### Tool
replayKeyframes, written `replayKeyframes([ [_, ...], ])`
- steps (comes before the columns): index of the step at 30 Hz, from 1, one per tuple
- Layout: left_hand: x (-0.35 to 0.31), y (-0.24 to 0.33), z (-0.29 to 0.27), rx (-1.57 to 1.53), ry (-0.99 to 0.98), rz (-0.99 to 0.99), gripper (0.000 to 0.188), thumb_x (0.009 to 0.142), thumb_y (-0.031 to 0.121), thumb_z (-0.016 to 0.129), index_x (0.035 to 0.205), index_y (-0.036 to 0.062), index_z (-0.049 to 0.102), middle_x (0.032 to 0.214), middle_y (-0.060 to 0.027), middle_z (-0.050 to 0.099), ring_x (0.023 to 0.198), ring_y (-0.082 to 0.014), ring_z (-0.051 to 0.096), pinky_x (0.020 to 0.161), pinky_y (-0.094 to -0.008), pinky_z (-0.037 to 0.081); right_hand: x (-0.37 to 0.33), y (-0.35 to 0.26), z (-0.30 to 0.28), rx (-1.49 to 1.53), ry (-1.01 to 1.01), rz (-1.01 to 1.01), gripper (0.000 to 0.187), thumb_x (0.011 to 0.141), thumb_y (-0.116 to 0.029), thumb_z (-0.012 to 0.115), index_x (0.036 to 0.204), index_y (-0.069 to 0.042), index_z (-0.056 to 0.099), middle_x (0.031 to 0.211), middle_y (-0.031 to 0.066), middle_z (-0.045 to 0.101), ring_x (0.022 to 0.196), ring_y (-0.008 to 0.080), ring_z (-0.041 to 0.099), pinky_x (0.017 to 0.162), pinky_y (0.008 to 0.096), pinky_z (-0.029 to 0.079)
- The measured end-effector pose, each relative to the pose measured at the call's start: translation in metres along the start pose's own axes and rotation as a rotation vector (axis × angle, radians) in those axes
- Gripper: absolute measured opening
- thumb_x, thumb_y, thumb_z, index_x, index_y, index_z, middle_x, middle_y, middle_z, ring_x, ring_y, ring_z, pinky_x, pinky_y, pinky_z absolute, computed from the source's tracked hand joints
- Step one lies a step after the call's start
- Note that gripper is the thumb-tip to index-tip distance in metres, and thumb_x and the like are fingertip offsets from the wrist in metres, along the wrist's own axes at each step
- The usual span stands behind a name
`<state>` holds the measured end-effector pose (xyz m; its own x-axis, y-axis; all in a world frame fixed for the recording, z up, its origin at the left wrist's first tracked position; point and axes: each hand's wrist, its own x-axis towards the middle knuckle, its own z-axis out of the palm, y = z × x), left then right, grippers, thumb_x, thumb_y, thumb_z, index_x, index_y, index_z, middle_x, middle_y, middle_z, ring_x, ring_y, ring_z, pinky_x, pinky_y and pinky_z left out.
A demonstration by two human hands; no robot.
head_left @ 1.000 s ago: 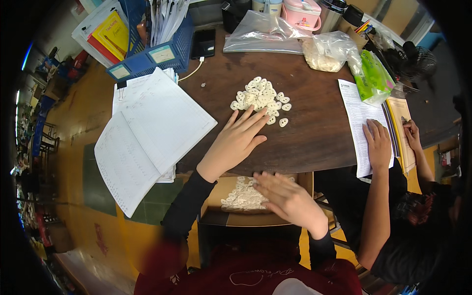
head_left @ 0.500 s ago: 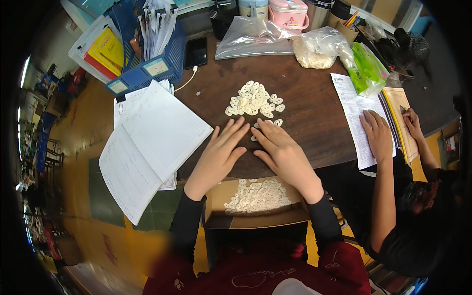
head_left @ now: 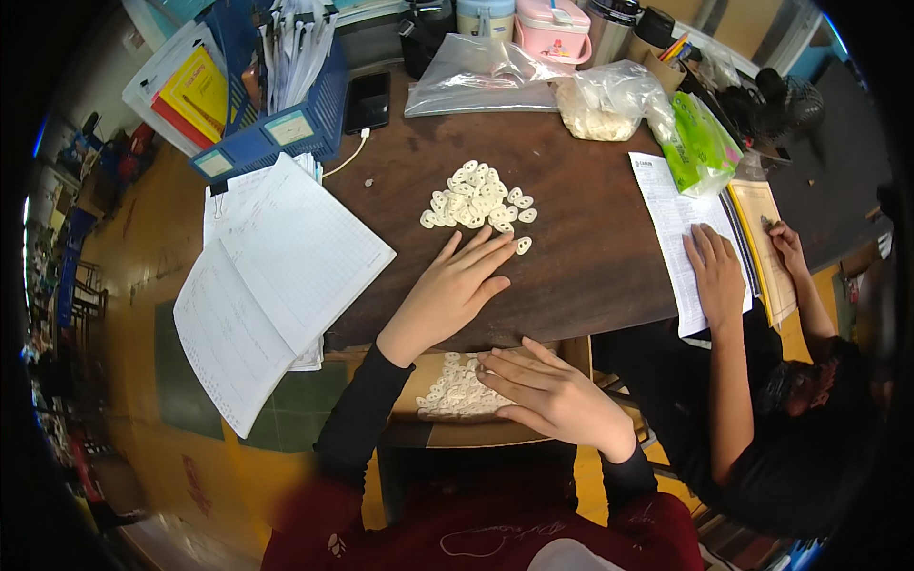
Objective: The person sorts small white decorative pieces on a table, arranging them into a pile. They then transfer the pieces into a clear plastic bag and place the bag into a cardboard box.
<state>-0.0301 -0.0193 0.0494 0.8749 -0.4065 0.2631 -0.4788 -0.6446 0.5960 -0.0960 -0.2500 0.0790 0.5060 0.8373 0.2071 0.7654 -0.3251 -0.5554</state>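
Observation:
A heap of small cream oval pieces with holes (head_left: pixel 470 197) lies on the brown table. My left hand (head_left: pixel 455 293) rests at the heap's near edge, palm down with fingers stretched out. Just off its fingertips sits a single loose oval piece (head_left: pixel 523 246). Over the cardboard box (head_left: pixel 486 435) at the table's front edge hovers my right hand (head_left: pixel 564 396), its fingers extended and nothing visible in them. Inside the box is a spread of the same oval pieces (head_left: pixel 457 388), partly covered by that hand.
To the left lies an open notebook (head_left: pixel 286 257) on papers, below a blue file rack (head_left: pixel 286 133) and a phone (head_left: pixel 367 102). Clear plastic bags (head_left: pixel 481 76) lie at the back. On the right, a co-worker's hand (head_left: pixel 716 276) rests on a printed sheet (head_left: pixel 657 205).
My right hand has drawn back from the table to above the box. My left hand has shifted right along the heap's near edge. Fewer loose pieces show near my fingers.

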Motion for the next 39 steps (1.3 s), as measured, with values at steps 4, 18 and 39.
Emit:
replayKeyframes([
  [4,-0.004,0.000,0.000,-0.137,0.021,-0.050,0.050,0.106,0.019,0.053,0.154,0.0102,0.045,0.147,-0.0079,0.060,0.144,-0.0304,0.048,0.124,-0.0487,0.028,0.017,0.021,-0.023,-0.081,0.210,0.015,0.047,0.092,-0.017,0.072,0.136,-0.002,0.064,0.141,0.0177,0.062,0.136,0.0323,0.056,0.117,0.0496,0.040],
  [18,0.003,-0.015,0.000,0.063,0.230,-0.073,0.049,0.107,0.023,0.053,0.152,0.0068,0.047,0.157,-0.0125,0.048,0.150,-0.0326,0.037,0.123,-0.0467,0.028,0.029,0.042,0.000,-0.336,0.183,0.082,0.046,0.094,-0.023,0.070,0.134,-0.002,0.064,0.144,0.0136,0.061,0.136,0.0295,0.056,0.114,0.0426,0.044],
  [39,-0.010,-0.018,-0.001,-0.069,0.166,0.006,0.042,0.107,0.021,0.052,0.147,0.0113,0.053,0.154,-0.0075,0.051,0.149,-0.0288,0.039,0.123,-0.0515,0.027,0.061,0.053,-0.014,-0.308,0.265,0.136,0.042,0.093,-0.014,0.070,0.132,0.001,0.064,0.142,0.0196,0.060,0.131,0.0365,0.057,0.113,0.0466,0.044],
])
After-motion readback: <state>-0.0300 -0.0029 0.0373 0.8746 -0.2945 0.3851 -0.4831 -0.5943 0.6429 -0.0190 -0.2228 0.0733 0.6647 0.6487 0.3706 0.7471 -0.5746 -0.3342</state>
